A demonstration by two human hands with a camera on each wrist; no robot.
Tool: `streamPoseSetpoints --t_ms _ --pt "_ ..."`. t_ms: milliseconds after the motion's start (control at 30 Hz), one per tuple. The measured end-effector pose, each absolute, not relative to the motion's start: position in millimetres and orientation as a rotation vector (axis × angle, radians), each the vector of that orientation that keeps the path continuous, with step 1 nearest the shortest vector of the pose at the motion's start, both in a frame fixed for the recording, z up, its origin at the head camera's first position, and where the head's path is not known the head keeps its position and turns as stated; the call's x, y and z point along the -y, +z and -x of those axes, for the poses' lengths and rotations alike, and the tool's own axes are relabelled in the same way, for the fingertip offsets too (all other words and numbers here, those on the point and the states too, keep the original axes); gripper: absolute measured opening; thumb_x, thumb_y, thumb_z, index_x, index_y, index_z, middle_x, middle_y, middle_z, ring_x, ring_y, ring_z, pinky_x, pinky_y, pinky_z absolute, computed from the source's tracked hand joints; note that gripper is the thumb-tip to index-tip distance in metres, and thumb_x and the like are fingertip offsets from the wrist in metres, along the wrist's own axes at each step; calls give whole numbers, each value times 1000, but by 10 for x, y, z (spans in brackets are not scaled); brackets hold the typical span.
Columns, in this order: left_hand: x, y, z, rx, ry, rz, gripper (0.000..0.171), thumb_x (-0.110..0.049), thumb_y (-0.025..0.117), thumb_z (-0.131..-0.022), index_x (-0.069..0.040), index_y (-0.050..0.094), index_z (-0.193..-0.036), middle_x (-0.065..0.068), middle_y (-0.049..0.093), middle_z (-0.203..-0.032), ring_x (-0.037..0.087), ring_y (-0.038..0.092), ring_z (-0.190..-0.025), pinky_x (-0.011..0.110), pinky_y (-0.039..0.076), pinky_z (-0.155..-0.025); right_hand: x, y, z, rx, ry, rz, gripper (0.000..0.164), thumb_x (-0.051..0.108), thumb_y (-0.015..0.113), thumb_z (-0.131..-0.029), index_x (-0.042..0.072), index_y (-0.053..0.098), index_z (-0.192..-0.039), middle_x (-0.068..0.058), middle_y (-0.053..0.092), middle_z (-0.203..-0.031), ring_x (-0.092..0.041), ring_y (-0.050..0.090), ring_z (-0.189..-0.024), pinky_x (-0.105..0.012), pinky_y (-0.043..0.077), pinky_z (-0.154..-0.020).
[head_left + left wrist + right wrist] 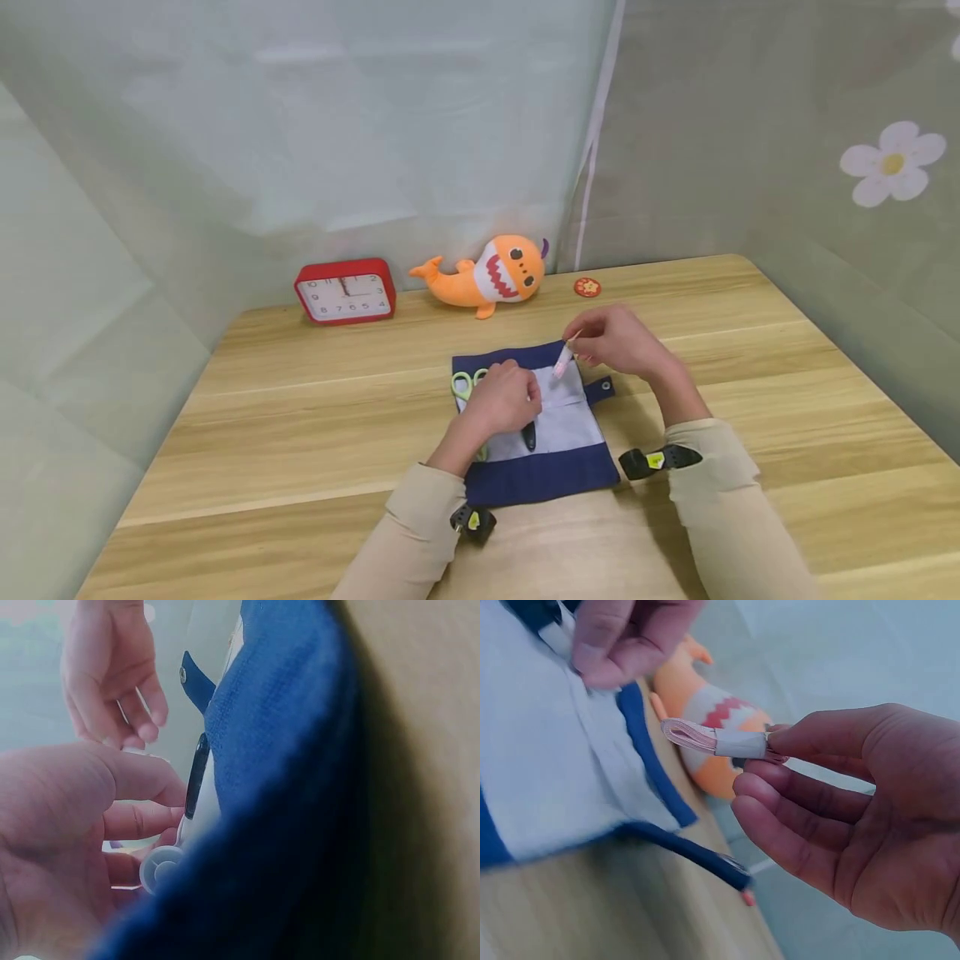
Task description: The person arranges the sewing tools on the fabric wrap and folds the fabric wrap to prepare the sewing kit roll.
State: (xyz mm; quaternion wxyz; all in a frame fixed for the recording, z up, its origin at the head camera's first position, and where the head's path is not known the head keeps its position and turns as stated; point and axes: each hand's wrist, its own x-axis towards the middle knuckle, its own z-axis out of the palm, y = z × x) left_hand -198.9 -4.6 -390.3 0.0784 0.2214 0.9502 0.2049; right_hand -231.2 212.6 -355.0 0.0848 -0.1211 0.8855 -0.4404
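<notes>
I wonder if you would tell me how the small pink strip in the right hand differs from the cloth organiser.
The pink strip is folded into a compact bundle with a white band around it, whereas the cloth organiser is spread open. The strip is held up by the right hand; the organiser lies on the table. The strip is also far smaller than the navy-and-pale-grey organiser.

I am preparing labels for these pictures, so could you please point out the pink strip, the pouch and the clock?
Strip [739, 743]: right wrist view, on its white band.
Pouch [543, 478]: head view, on its near navy border.
Clock [349, 298]: head view, on its white face.
</notes>
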Motion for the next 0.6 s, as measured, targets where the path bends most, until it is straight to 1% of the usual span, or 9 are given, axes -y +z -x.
streamPoseSetpoints --t_ms 100,233,600 --pt "54 -3903 1992 -2833 631 -663 14 -16 69 -96 -13 76 -85 4 63 -90 22 55 -93 35 46 -79 -2069 -3622 2333 -2563 -1365 355 23 6 64 -101 -5 71 -120 -18 72 -99 -23 69 -75 -36 63 -71" --pt "44 -3901 1991 -2822 637 -659 13 -16 69 -97 -12 77 -87 4 62 -90 21 54 -91 34 45 -78 -2046 -3699 2350 -2494 -1392 326 24 5 64 -102 -5 68 -123 -16 68 -98 -21 69 -71 -34 63 -68" --pt "46 -3916 1997 -2826 652 -642 11 -16 73 -94 -12 76 -85 3 59 -88 19 51 -86 31 42 -71 -2029 -3817 2382 -2385 -1402 312 22 2 62 -101 -7 66 -120 -14 69 -97 -20 70 -79 -33 63 -76"
